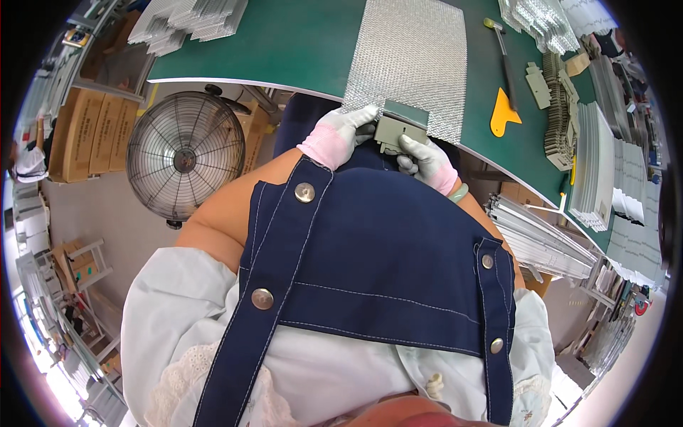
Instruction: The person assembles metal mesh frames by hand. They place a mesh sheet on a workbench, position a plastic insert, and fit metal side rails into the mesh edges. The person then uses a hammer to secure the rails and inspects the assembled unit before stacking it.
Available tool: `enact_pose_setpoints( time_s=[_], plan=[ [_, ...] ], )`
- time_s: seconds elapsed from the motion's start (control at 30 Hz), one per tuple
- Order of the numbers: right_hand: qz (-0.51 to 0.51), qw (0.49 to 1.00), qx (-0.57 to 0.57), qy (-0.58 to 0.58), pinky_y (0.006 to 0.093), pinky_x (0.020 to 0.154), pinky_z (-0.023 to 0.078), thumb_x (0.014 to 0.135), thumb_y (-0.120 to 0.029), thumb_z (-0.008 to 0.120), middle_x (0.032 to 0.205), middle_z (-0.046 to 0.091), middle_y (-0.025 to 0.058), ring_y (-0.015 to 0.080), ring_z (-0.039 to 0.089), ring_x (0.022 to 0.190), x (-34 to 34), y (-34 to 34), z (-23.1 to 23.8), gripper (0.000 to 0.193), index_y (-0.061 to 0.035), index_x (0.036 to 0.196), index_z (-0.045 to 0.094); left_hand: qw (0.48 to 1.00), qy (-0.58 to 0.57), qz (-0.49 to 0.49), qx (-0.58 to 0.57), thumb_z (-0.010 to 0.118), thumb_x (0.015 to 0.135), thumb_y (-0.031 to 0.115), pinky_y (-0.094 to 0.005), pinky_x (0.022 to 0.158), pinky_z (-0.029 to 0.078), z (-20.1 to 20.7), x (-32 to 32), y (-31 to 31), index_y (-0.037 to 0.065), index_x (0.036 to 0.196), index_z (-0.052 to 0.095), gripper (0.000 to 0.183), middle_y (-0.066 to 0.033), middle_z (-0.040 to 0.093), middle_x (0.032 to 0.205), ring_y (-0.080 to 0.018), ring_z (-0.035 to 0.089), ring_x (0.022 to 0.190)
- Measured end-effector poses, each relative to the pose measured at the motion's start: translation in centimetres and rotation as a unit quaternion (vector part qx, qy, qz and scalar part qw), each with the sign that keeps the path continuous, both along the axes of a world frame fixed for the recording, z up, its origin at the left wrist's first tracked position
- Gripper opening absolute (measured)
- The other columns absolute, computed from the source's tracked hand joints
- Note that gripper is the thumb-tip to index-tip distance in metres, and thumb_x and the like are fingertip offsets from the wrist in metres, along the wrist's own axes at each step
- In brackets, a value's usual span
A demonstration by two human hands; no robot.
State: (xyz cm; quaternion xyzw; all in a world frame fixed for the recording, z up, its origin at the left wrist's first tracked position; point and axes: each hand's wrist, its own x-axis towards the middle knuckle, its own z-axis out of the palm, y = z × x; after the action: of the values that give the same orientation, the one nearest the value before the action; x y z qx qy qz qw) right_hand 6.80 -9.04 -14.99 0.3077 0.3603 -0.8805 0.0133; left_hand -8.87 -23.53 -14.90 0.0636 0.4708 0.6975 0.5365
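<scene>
Just off the table's near edge, a flat grey-green plastic part (398, 132) with a darker, glossy upper section is held between my two gloved hands. My right hand (427, 161) grips its lower right side, thumb lying across the front and fingers curled beneath. At the left edge, my left hand (341, 135) closes on the part, with one fingertip reaching up beside the glossy section; some of its fingers are partly hidden. Both gloves are white with pink cuffs. A sheet of clear bubble wrap (409, 60) lies on the green table (284, 53) directly beyond the part.
On the right stand an orange scraper (504, 114), a dark-handled hammer (504, 60), a row of similar grey-green parts (560, 114) and stacked white panels (594, 167). More bubble wrap (192, 21) sits at the far left. A floor fan (185, 156) and cartons (92, 135) are left.
</scene>
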Motion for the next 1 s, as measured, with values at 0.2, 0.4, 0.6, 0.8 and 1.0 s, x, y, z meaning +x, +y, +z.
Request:
enact_pose_setpoints(
  time_s=[0.2, 0.4, 0.6, 0.8, 1.0],
  plan=[
    [-0.025, 0.999, 0.019, -0.033, 0.016, 0.049, 0.034, 0.093, -0.023, 0.066, 0.089, 0.06, 0.0018, 0.0041, 0.043, 0.059, -0.8, -0.8, 1.4, 0.027, -0.0077, 0.114, 0.059, 0.999, -0.029, -0.015, -0.004, 0.056, 0.1, 0.028, -0.0372, 0.101, 0.043, 0.7, -0.1, -0.2, 0.0, 0.12, 0.061, 0.035, -0.0103, 0.064, 0.118, -0.02, 0.06, 0.109],
    [-0.008, 0.998, 0.044, -0.031, 0.0184, 0.05, 0.038, 0.093, -0.028, 0.066, 0.088, 0.062, 0.0034, 0.0072, 0.048, 0.06, -0.7, -0.4, 1.1, 0.031, -0.0047, 0.113, 0.06, 0.99, 0.042, -0.128, -0.052, 0.063, 0.097, 0.029, -0.0272, 0.084, 0.049, 1.9, 0.0, -0.2, -0.004, 0.113, 0.062, 0.037, -0.0085, 0.066, 0.106, -0.0139, 0.061, 0.093],
    [-0.116, 0.99, 0.081, -0.029, 0.0228, 0.061, 0.044, 0.094, -0.036, 0.063, 0.097, 0.065, 0.0076, 0.0132, 0.058, 0.078, 1.4, 0.5, 1.4, 0.041, -0.0013, 0.115, 0.058, 0.969, 0.125, -0.143, -0.16, 0.067, 0.094, 0.03, -0.0215, 0.072, 0.046, 2.3, -0.1, -0.1, -0.002, 0.102, 0.066, 0.033, -0.0028, 0.065, 0.089, -0.0065, 0.053, 0.074],
    [-0.191, 0.981, 0.043, 0.014, 0.0251, 0.066, 0.045, 0.098, -0.023, 0.059, 0.102, 0.065, 0.0084, 0.0151, 0.06, 0.086, 1.6, 0.2, 0.8, 0.025, -0.0017, 0.11, 0.06, 0.976, 0.099, -0.153, -0.119, 0.064, 0.096, 0.03, -0.0231, 0.075, 0.047, 1.2, -0.6, 0.0, -0.004, 0.106, 0.065, 0.036, -0.0051, 0.065, 0.089, -0.008, 0.054, 0.075],
    [-0.174, 0.977, -0.076, 0.096, 0.0252, 0.066, 0.046, 0.096, -0.016, 0.061, 0.104, 0.066, 0.0083, 0.0169, 0.062, 0.087, 2.1, 0.6, 0.2, 0.019, -0.0023, 0.109, 0.061, 0.99, 0.025, -0.131, -0.051, 0.063, 0.096, 0.028, -0.0231, 0.076, 0.046, 0.0, -0.7, -0.4, -0.005, 0.107, 0.063, 0.034, -0.0071, 0.065, 0.09, -0.0081, 0.054, 0.075]
  ],
)
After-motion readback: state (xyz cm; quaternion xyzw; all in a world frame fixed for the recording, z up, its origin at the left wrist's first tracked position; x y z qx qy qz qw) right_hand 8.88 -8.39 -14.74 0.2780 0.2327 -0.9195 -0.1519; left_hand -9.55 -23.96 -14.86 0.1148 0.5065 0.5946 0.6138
